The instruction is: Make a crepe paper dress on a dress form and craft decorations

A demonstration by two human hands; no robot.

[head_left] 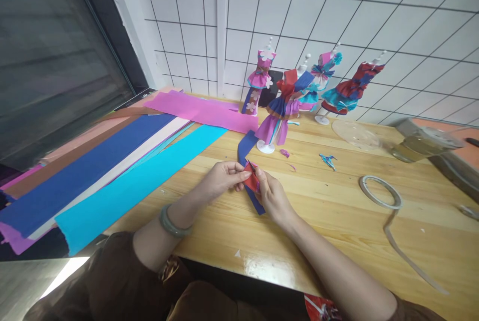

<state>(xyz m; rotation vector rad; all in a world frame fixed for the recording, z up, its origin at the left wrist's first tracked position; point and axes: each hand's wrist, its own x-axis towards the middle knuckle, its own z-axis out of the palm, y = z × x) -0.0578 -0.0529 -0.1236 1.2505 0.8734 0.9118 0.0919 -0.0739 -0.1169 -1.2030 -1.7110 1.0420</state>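
Note:
Between its thumb and fingers my left hand [229, 177] pinches a small piece of red crepe paper [250, 177]. My right hand [272, 195] is closed at the paper's right edge on what look like small scissors [251, 165]; only their dark pointed blades show, and the grip is mostly hidden by the fingers. A dark blue paper strip [247, 145] lies on the table, running under both hands. Just beyond stands a dress form [277, 106] dressed in red, blue and pink paper.
Long crepe paper strips [149, 176] fan out at the left, a pink one [202, 111] across their far end. More dressed forms [354, 86] stand by the tiled wall. At right are a tape roll [380, 192] with a loose tail, blue scraps [328, 161] and wide tape [422, 142].

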